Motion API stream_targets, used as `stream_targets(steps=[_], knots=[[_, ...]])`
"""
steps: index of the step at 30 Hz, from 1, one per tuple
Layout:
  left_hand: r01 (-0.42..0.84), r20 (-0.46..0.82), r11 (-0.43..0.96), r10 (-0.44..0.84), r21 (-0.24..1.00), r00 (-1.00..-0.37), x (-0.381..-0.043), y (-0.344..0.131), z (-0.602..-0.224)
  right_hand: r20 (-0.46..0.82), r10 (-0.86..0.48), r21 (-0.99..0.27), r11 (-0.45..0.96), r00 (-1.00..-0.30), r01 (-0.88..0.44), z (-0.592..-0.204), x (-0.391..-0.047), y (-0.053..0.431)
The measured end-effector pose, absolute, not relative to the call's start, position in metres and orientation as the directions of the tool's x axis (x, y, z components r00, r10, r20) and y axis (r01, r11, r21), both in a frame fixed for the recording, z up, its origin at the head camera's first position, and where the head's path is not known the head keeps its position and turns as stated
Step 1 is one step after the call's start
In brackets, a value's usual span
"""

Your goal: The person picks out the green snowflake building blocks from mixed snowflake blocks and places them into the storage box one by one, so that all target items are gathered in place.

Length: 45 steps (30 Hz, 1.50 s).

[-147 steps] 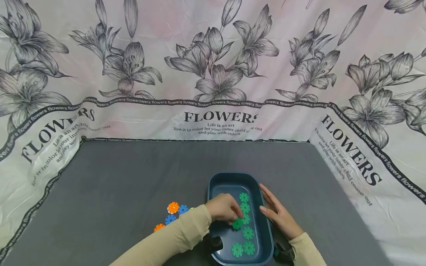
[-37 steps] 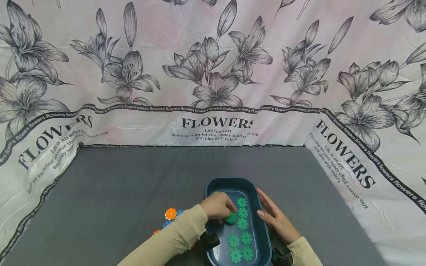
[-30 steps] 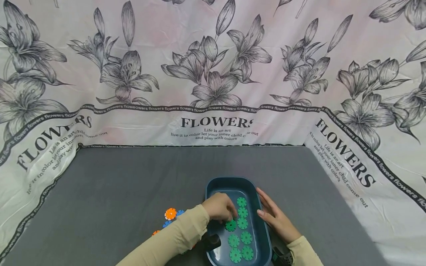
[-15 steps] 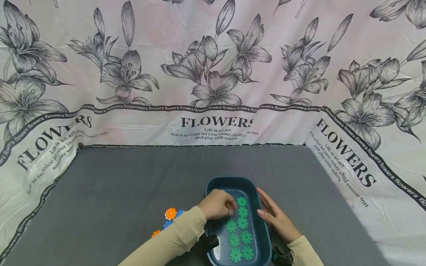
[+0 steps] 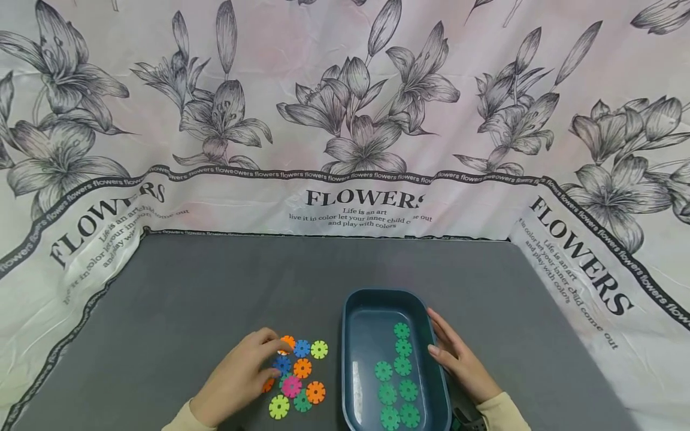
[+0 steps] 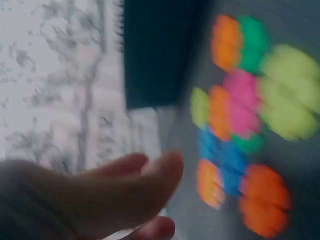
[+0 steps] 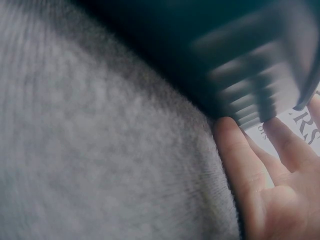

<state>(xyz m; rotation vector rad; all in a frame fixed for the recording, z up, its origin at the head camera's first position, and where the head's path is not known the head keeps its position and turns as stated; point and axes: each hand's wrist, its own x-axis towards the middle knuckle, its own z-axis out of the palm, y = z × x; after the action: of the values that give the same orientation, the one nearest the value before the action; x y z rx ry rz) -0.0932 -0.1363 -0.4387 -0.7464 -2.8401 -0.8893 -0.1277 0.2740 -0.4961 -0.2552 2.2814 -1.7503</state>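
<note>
My left hand (image 5: 239,374) is over a loose group of notched plastic discs, thumb and fingers apart, with nothing seen between them. Near its fingertips lie an orange disc (image 5: 288,343) and a blue disc (image 5: 282,364); a pink disc (image 5: 291,387) is just to the right. The left wrist view is blurred, showing the thumb (image 6: 145,192) beside the discs. My right hand (image 5: 463,362) rests against the right side of a dark blue tray (image 5: 362,317), its fingers fairly straight along the outer wall. Several green discs (image 5: 403,365) lie flat inside the tray in two columns.
More discs lie on the grey table (image 5: 226,287): a yellow-green disc (image 5: 319,349), an orange disc (image 5: 315,392) and a green disc (image 5: 303,401). A white cloth (image 5: 215,203) with printed flowers rises at the table's back and sides.
My left hand has let go of a green disc in the tray and moved left, out over the coloured discs. My right hand has stayed at the tray's side.
</note>
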Motion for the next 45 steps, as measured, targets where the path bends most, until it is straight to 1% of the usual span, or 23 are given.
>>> stream_targets(steps=[3,7,11,15,22,24,29,32,35,37,39,42,45], knots=[[0.481,0.176,0.685,0.468,0.548,-0.866,-0.088,-0.147,-0.453,-0.094,-0.282,-0.964,0.264,-0.955,0.017,-0.495,-0.128,0.276],[0.424,0.078,0.639,0.496,0.642,-0.865,-0.081,-0.142,-0.470,-0.099,-0.279,-0.965,0.263,-0.955,0.023,-0.494,-0.129,0.277],[0.406,0.025,0.646,0.514,0.646,-0.857,-0.076,-0.132,-0.485,-0.093,-0.289,-0.965,0.264,-0.953,0.014,-0.496,-0.129,0.277],[0.416,0.047,0.634,0.514,0.651,-0.857,-0.073,-0.128,-0.496,-0.094,-0.301,-0.968,0.251,-0.949,0.016,-0.497,-0.128,0.277],[0.419,0.090,0.592,0.504,0.689,-0.859,-0.072,-0.128,-0.498,-0.094,-0.305,-0.973,0.232,-0.948,0.022,-0.498,-0.128,0.276],[0.437,0.126,0.570,0.502,0.696,-0.855,-0.072,-0.127,-0.499,-0.093,-0.298,-0.970,0.240,-0.950,0.019,-0.498,-0.128,0.276],[0.524,0.280,0.497,0.484,0.692,-0.829,-0.074,-0.126,-0.506,-0.090,-0.293,-0.969,0.247,-0.952,0.016,-0.497,-0.128,0.276],[0.524,0.299,0.458,0.477,0.718,-0.827,-0.074,-0.126,-0.505,-0.082,-0.289,-0.972,0.237,-0.954,0.011,-0.497,-0.129,0.276],[0.443,0.240,0.391,0.468,0.807,-0.850,-0.074,-0.126,-0.502,-0.067,-0.286,-0.973,0.232,-0.956,-0.001,-0.496,-0.130,0.276],[0.335,0.159,0.339,0.454,0.879,-0.877,-0.074,-0.126,-0.498,-0.063,-0.285,-0.973,0.231,-0.956,-0.005,-0.496,-0.131,0.276],[0.236,0.092,0.295,0.430,0.926,-0.898,-0.075,-0.127,-0.494,-0.063,-0.282,-0.971,0.239,-0.957,-0.006,-0.496,-0.131,0.276],[0.094,-0.015,0.268,0.379,0.959,-0.925,-0.076,-0.127,-0.486,-0.076,-0.284,-0.971,0.241,-0.956,0.006,-0.497,-0.130,0.277],[-0.007,-0.088,0.237,0.332,0.971,-0.939,-0.078,-0.127,-0.477,-0.088,-0.299,-0.971,0.237,-0.950,0.016,-0.499,-0.129,0.276]])
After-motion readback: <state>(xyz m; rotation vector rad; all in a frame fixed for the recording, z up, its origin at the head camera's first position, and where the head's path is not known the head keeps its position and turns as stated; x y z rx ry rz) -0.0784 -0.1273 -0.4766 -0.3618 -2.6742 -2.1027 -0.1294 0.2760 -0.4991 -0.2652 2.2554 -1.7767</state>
